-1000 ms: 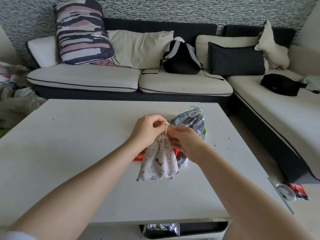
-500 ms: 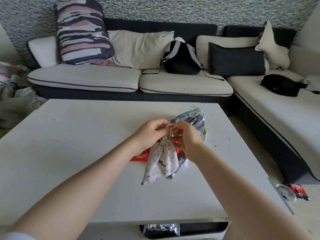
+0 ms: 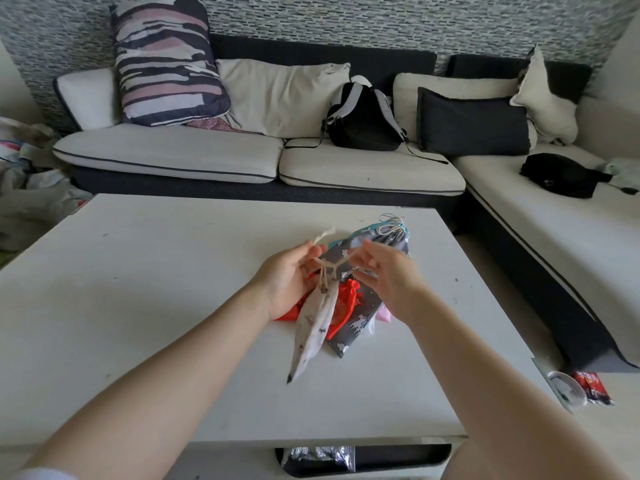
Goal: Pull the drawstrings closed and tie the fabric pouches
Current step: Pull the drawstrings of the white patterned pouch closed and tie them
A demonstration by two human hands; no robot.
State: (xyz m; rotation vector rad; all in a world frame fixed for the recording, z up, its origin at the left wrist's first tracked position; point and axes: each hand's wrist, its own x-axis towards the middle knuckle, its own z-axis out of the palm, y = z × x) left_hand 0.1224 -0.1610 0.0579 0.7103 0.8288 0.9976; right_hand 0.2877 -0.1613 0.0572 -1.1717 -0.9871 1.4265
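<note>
A small white printed pouch hangs by its beige drawstrings over the white table, its mouth gathered tight. My left hand pinches one string end, which sticks up past the fingers. My right hand holds the other end, and the string is stretched between the two hands. Under them lie a red pouch and a grey patterned pouch whose top is cinched with white cord. A pink pouch corner peeks out by my right wrist.
A corner sofa runs behind and to the right of the table, with cushions, a black backpack and a black bag. Clothes are piled at the far left. A lid and a red packet lie on the floor at right.
My hands have moved apart, drawing the strings out sideways. The white pouch has turned edge-on and hangs lower, uncovering the red pouch beneath.
</note>
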